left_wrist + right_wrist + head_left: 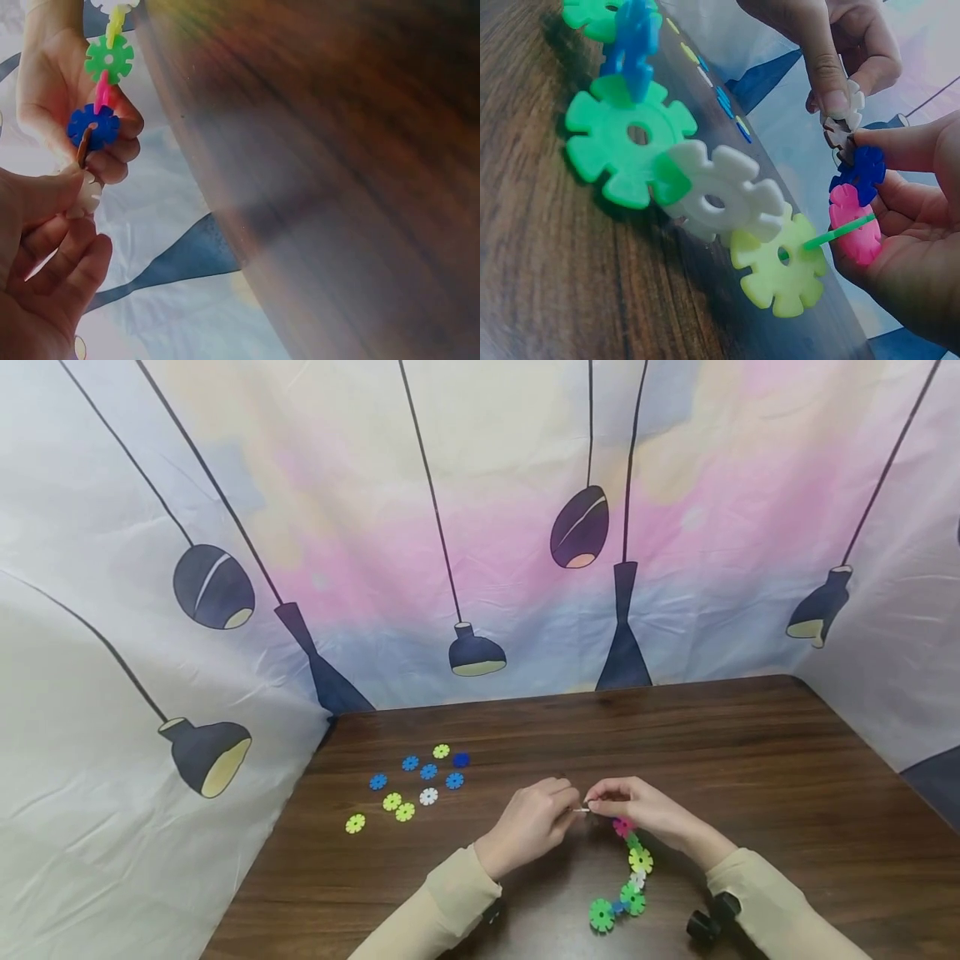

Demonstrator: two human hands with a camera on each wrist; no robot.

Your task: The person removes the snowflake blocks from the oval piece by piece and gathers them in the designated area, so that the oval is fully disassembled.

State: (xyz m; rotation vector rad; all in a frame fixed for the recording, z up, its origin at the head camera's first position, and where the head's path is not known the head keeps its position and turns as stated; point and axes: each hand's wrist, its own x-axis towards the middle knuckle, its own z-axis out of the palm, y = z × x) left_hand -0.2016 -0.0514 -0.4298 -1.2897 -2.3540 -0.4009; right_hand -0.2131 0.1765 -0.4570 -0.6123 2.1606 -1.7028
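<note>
Pastel cloth (517, 585), printed with dark hanging lamps (577, 527), is hung behind a brown wood-grain table (750, 735). From the head view, a chain of multicoloured notched plastic discs (634, 903) is seen curving from the right hand (648, 810) toward the wearer; its far end is pinched there. Just left of that end, a small white notched plastic disc (582, 810) is held edge-on by the left hand (531, 823), its long axis pointed sideways at the chain. Loose yellow, blue and white discs (405, 812) are spread farther left, nearer the left hand. From the left wrist, the white disc is seen clasped by thumb and fingers, beside a thin brown disc (82, 150) slotted into a dark-blue disc (103, 124). From the right wrist, white and brown are seen meeting between both hands' fingertips; whether they are interlocked cannot be told.
</note>
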